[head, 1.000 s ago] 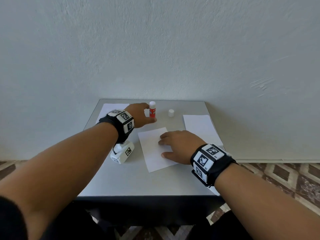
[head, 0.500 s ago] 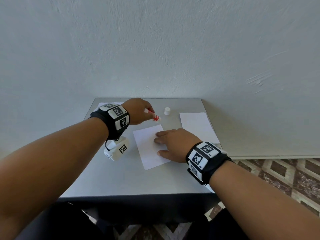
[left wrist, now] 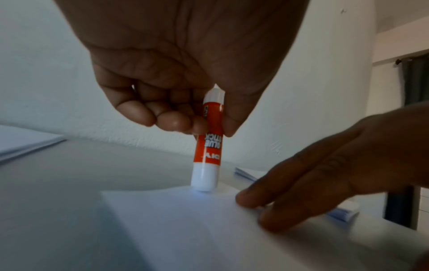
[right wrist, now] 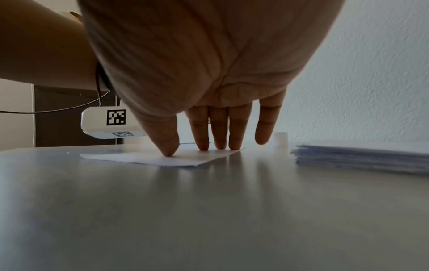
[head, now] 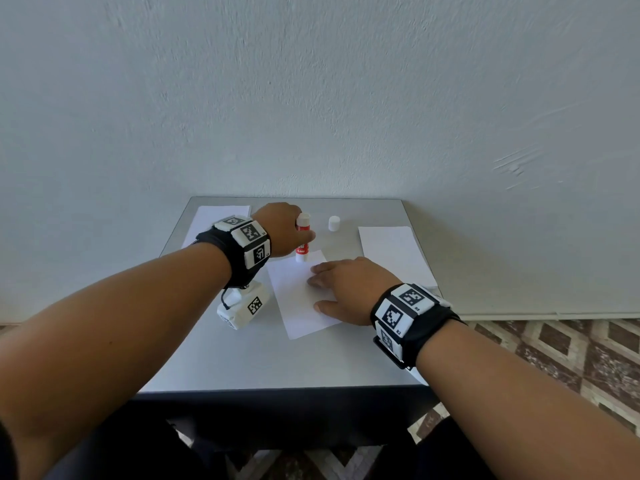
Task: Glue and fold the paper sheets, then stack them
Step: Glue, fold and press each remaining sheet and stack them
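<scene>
A white paper sheet (head: 298, 299) lies in the middle of the grey table (head: 270, 358). My left hand (head: 282, 230) pinches a red and white glue stick (head: 302, 239) (left wrist: 207, 152), held upside down and upright. Its lower end touches the sheet's far edge (left wrist: 185, 210). My right hand (head: 346, 289) lies flat on the sheet's right part, its straight fingertips (right wrist: 202, 144) pressing the paper (right wrist: 167, 158) down. The glue stick's white cap (head: 334, 223) (right wrist: 281, 138) stands on the table behind the sheet.
A stack of white sheets (head: 394, 252) (right wrist: 364, 155) lies at the right of the table. Another stack (head: 214, 220) (left wrist: 25, 141) lies at the far left. A white marker-tagged block (head: 244, 306) on a cable sits left of the middle sheet. A wall rises behind the table.
My left hand picked the glue stick up from the table, turned it over and set its end down on the sheet's far edge. The right hand stayed flat on the sheet.
</scene>
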